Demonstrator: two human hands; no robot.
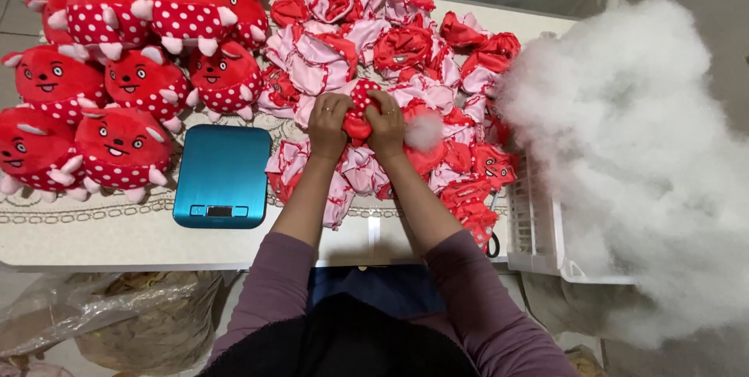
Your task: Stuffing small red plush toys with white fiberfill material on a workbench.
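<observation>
Red polka-dot toy skin [358, 116], unstuffed, held above the tabletop [117, 233] between your left hand [328, 123] and right hand [388, 121], fingers of both closed on it, white stuffing tuft [424, 130] touching its right side, heap of empty skins [374, 49] beneath, blue scale [222, 176] to the left.

Scale screen [219, 211]: a small dark rectangle set in the near edge of the flat teal kitchen scale [222, 174], at about 8 o'clock from the hands; its face looks dim and nothing on it can be made out.
Plastic bag [101, 311]: a crumpled clear sack on the floor at 7 o'clock, below the table edge, with brownish stuff showing through.
Labels, signs: none to be seen.
</observation>
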